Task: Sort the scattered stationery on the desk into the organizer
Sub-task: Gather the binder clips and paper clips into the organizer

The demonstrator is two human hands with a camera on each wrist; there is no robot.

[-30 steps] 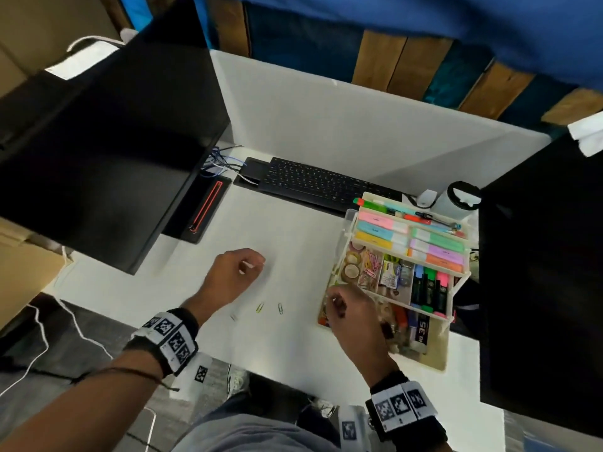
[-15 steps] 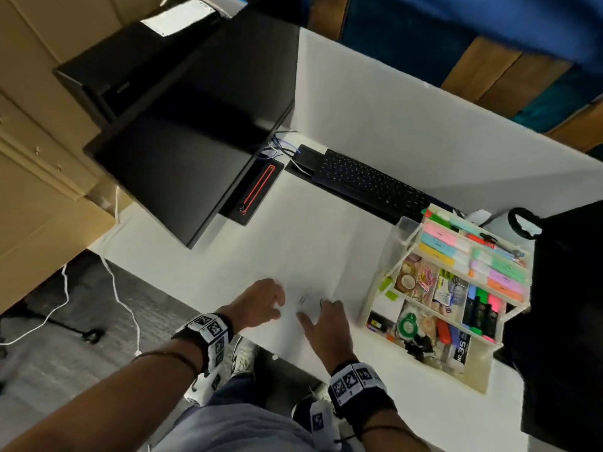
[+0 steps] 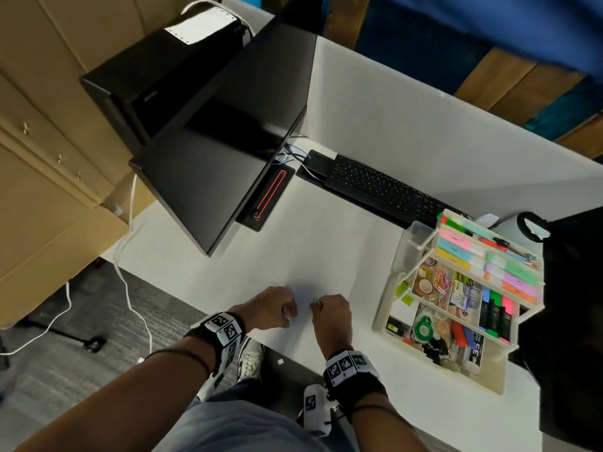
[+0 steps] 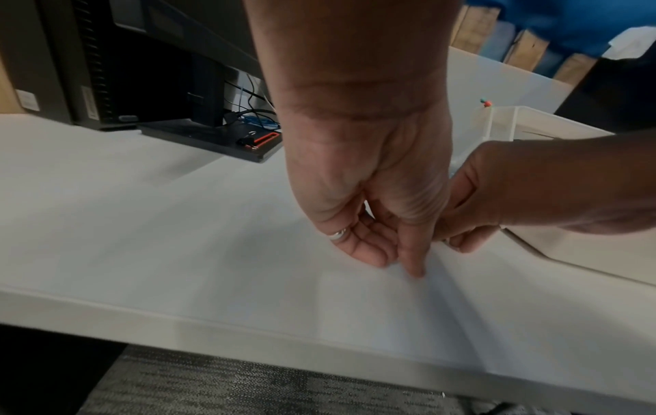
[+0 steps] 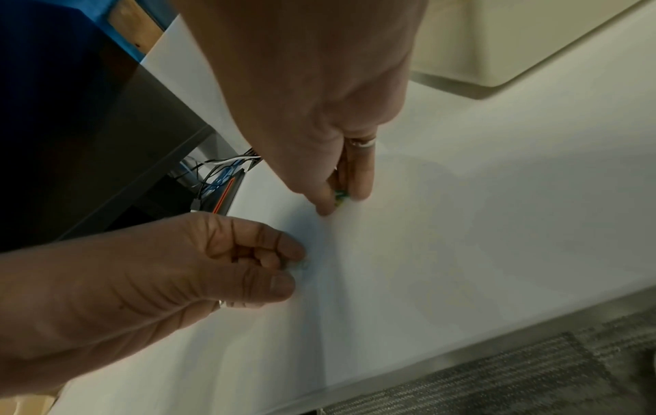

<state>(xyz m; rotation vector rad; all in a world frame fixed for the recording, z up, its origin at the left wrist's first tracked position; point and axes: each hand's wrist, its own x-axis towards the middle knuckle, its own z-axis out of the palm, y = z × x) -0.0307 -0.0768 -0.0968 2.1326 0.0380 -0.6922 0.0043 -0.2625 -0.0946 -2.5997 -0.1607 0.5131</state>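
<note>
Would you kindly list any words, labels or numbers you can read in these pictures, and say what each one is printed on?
"3S": large white characters, seen sideways, on a black pack in the organizer's front row; the rest is cut off.
Print on the small white boxes in the middle row: too blurred to read.
Keyboard key legends: too small.
Wrist bands: square coded markers only, no words.

The organizer (image 3: 450, 321) stood on the counter (image 3: 326, 249) at the right; the keyboard (image 3: 381, 190) lay behind it; the monitor (image 3: 208, 164) stood left; both hands met near the front edge.
</note>
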